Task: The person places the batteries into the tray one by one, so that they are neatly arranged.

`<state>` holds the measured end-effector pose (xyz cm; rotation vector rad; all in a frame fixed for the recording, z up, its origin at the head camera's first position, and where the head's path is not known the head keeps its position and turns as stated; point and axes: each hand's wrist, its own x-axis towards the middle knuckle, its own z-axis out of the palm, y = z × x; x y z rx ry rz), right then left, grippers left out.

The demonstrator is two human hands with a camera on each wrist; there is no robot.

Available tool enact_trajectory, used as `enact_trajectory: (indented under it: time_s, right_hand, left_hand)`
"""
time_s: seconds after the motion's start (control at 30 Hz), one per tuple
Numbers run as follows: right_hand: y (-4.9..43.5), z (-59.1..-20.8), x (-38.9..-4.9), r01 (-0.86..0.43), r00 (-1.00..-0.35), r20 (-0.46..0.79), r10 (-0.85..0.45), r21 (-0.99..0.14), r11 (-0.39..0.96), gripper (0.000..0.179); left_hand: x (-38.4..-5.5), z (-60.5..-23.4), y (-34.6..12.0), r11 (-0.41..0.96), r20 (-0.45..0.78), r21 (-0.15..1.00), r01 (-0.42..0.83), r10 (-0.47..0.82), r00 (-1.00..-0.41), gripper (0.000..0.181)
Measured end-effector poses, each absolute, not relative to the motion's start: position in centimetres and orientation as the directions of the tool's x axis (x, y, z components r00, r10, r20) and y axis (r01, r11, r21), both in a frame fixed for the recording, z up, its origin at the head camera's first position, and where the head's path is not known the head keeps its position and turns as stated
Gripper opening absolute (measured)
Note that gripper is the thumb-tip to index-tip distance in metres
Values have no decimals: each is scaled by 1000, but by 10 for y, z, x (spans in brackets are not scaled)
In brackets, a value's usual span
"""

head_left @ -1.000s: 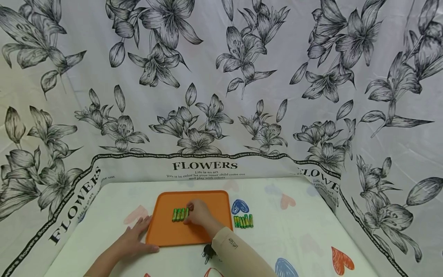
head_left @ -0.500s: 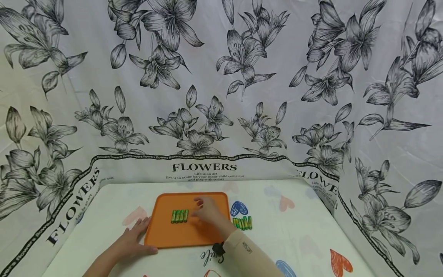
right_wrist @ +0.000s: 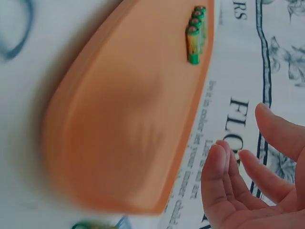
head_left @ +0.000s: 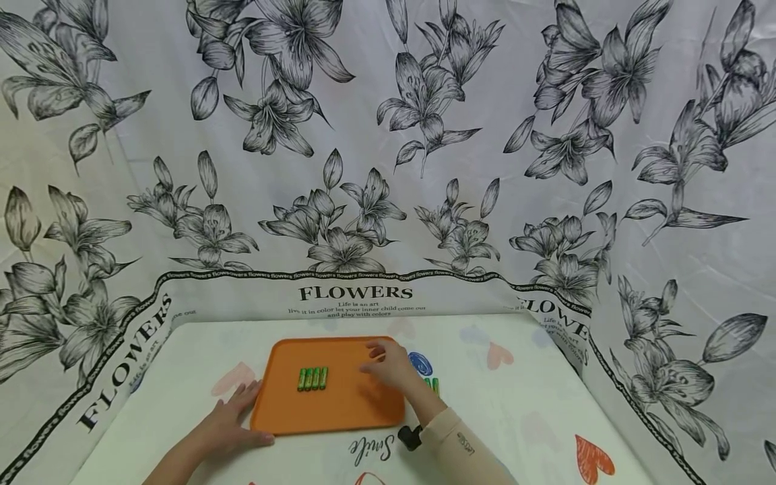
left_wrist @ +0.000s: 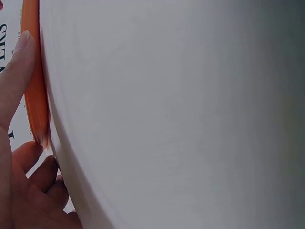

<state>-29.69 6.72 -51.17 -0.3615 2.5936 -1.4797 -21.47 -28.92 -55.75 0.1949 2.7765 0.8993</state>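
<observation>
Four or so green batteries [head_left: 312,378] stand side by side in a short row on the orange tray [head_left: 339,414], left of its middle. My left hand [head_left: 221,421] rests at the tray's near left corner. Its thumb lies along the near rim and its fingers touch the left side, as the left wrist view [left_wrist: 19,71] also shows in part. Over the tray's right side hovers my right hand [head_left: 391,367], fingers relaxed and apart, holding nothing. To the right of the tray lie more green batteries [head_left: 432,386], mostly hidden behind my right wrist.
The table is covered by a white cloth [head_left: 533,417] printed with hearts and lettering. A flower-printed curtain [head_left: 358,296] encloses its back and sides. A small black object [head_left: 409,438] sits at my right sleeve's cuff.
My right hand has let go of the rightmost battery in the row and moved right across the tray. The row stays in place. My left hand keeps its position.
</observation>
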Motion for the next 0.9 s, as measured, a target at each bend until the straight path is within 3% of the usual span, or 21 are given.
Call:
enact_trajectory:
  time_s: [0.43,0.9]
  right_hand:
    - [123,-525,-286,-169,-978,82,-190,-848,503,45]
    - [183,-529,-281,-78,-993,18,-119,-851,520,49]
  left_hand:
    - [-214,-559,-289,803,-168,593,59,195,-966,120]
    - [-215,-557,-289,810,-177,585,47,184,-967,122]
